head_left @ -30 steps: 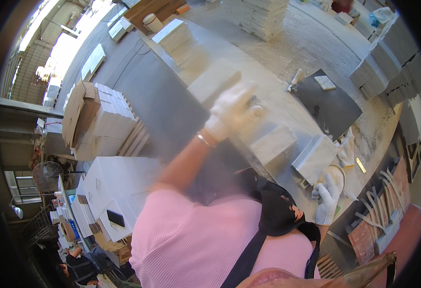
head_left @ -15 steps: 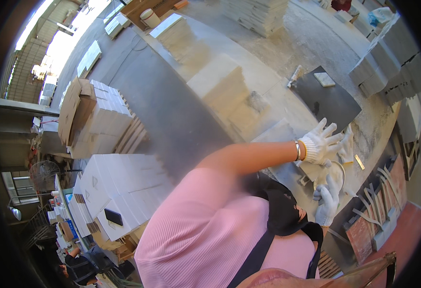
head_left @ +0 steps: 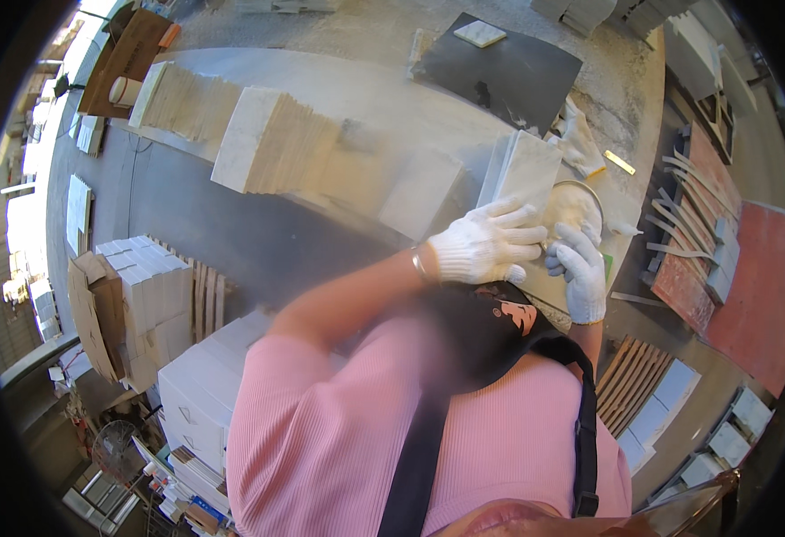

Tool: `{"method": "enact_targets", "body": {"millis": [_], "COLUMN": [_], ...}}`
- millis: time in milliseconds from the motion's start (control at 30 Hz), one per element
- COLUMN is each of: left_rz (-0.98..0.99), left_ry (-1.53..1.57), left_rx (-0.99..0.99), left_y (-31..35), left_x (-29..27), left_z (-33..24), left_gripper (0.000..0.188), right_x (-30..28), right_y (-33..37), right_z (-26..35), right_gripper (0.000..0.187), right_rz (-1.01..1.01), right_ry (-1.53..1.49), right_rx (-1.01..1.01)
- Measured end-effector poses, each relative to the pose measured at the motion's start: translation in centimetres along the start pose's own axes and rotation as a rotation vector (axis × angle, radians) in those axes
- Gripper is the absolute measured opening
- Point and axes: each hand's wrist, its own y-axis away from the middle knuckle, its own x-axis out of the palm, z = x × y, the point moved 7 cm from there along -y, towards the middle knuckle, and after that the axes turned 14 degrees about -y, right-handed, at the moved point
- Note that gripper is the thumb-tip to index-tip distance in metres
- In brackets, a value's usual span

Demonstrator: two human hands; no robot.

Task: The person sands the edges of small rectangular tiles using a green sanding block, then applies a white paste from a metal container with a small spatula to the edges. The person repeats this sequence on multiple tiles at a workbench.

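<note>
White knit fabric covers the left hand (head_left: 491, 242), which reaches in from the left with its back upward and its fingers loosely spread; they overlap the near end of the pale slabs (head_left: 526, 166) just beyond them, though whether they press on the stone I cannot tell; the right hand (head_left: 577, 276), gloved too, is raised with its fingers bent inward, close beside the left fingertips; whether it pinches something small, or touches the other hand, cannot be made out; just beyond its fingers sits a round dish (head_left: 599, 199) with a thin rim and pale contents; farther out past the dish lie a loose white glove (head_left: 580, 143) and, to the right of that, a short yellow strip (head_left: 620, 162); well beyond the left hand, a black sheet (head_left: 517, 76) carries a small white tile (head_left: 480, 34); out to that hand's left, a stack of pale tiles (head_left: 254, 143) stands on the worktable (head_left: 632, 199); a silver bracelet (head_left: 420, 266) circles the left wrist, just behind the cuff
</note>
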Motion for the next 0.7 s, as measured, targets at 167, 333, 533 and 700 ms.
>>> {"method": "enact_targets", "body": {"millis": [167, 333, 533, 700], "left_rz": [-0.035, -0.009, 0.104, 0.148], "left_ry": [0.406, 0.702, 0.517, 0.784], "left_rx": [-0.161, -0.715, -0.970, -1.086], "left_y": [2.6, 6.4, 7.1, 7.1], "left_x": [-2.8, -4.1, -2.3, 0.0], "left_z": [1.4, 4.0, 5.4, 5.2], "left_gripper": [0.031, 0.040, 0.045, 0.046], "right_x": [0.5, 0.9, 1.5, 2.4], "right_y": [-0.5, -0.8, -1.1, -0.7], "right_z": [0.1, -0.6, -1.8, -1.8], "right_gripper": [0.043, 0.048, 0.051, 0.053], "right_rz": [0.014, 0.026, 0.076, 0.076], "right_ry": [-0.018, -0.039, -0.019, -0.063], "right_rx": [-0.007, -0.030, -0.003, -0.024]}}
